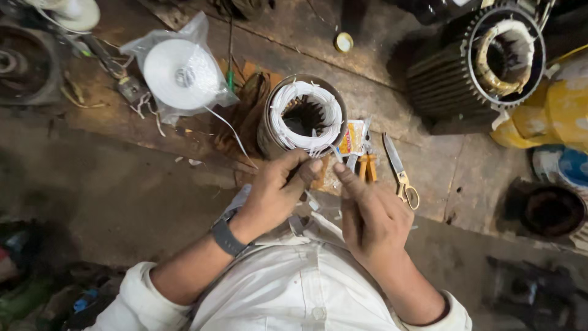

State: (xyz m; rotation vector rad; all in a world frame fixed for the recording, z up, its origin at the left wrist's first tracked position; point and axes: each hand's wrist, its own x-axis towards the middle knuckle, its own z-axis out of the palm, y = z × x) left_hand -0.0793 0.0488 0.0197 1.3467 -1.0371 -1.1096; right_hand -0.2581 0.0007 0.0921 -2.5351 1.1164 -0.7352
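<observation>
2 hands meet just below the stator (303, 116) on the tabletop (429, 165): left hand (275, 193) fingers pinch thin white lacing (318, 150); right hand (370, 217) fingers pressed together. I judge the core heavy, the lacing limp; grip near the windings. Scissors (399, 171) lie right.

Only one view is covering the scene: the camera is riding on the person's head and is looking almost straight down. It is sitting close above the two hands, so the left hand (278, 190) and the right hand (370, 214) are filling the middle of the frame, with the forearms and white shirt (294, 288) running off the bottom edge (the wearer's own body is marking the near side). The far side of the workbench (380, 92) is lying toward the top edge. The lens is taking in a wide field, reaching the floor at both sides. No second view is sharing any part.
</observation>
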